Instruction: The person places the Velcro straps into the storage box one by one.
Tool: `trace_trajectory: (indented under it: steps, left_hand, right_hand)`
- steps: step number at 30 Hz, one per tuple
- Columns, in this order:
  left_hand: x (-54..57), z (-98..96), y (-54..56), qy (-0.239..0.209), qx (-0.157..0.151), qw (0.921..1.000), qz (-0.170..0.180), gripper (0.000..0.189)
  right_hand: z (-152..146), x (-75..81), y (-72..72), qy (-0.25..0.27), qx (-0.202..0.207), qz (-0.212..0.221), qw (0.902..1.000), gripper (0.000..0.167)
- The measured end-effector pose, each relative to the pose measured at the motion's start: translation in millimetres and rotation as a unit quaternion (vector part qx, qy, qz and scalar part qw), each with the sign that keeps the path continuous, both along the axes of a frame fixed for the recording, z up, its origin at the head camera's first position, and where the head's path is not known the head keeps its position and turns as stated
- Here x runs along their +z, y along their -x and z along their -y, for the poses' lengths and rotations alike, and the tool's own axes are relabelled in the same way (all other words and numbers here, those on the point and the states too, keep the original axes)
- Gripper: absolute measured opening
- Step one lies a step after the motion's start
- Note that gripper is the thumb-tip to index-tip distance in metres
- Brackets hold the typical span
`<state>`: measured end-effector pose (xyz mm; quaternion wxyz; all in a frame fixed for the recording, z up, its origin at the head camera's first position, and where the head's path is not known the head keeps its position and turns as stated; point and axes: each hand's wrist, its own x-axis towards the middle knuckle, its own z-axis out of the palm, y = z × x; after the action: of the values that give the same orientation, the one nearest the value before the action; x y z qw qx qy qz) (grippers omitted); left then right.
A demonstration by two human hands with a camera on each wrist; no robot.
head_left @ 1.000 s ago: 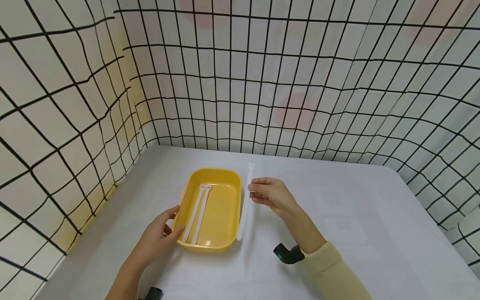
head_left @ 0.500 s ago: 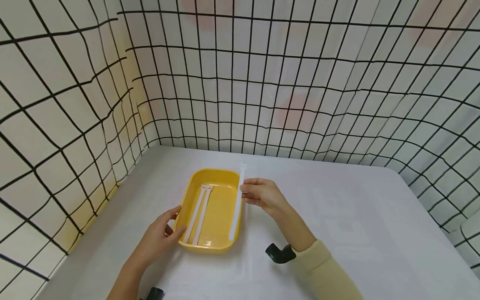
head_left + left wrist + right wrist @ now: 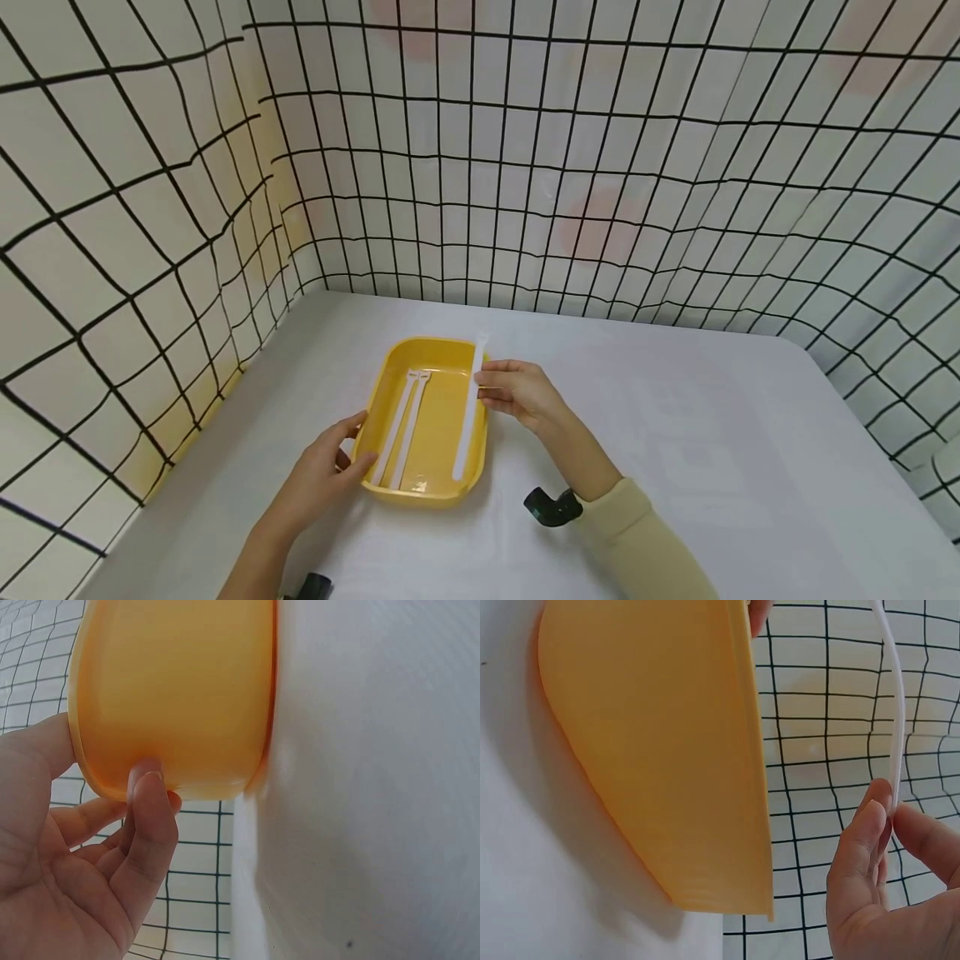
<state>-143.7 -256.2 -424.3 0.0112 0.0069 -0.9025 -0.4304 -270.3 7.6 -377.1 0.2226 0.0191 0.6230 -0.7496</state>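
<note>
My right hand (image 3: 525, 396) pinches a long flat white plastic strip (image 3: 467, 433) between thumb and fingertips. In the head view the strip overlaps the right side of a yellow tray (image 3: 431, 497); the right wrist view has it above the rim, slightly bowed. Two similar white strips, a left one (image 3: 393, 433) and a right one (image 3: 408, 433), lie side by side inside the tray, their wider heads at the far end. My left hand (image 3: 318, 467) grips the tray's left side. In the left wrist view its fingers (image 3: 154, 817) touch the outer wall (image 3: 180, 697).
The tray stands on a white-covered table (image 3: 675, 433). White walls with a black grid (image 3: 480, 167) rise at the back and sides. A black wrist-worn piece (image 3: 552, 507) sits at the right sleeve (image 3: 645, 533), another (image 3: 313, 586) at the left wrist.
My right hand has moved left, carrying the strip from beside the tray to over its right side. The left hand stays at the tray, and the two strips inside lie as before.
</note>
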Motion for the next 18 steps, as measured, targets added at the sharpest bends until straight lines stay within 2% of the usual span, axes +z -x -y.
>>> trace_trajectory:
  steps: [8, 18]
  left_hand:
    - [0.4, 0.6, -0.8, 0.002, 0.0, 1.0, 0.005, 0.063]
    - [0.4, -0.5, 0.3, 0.004, 0.0, 1.0, 0.007, 0.063]
  right_hand:
    - [12, -6.9, 2.2, -0.01, -0.004, 0.01, 0.9999, 0.019]
    - [22, -9.6, -0.3, 0.012, -0.001, 0.009, 0.9999, 0.018]
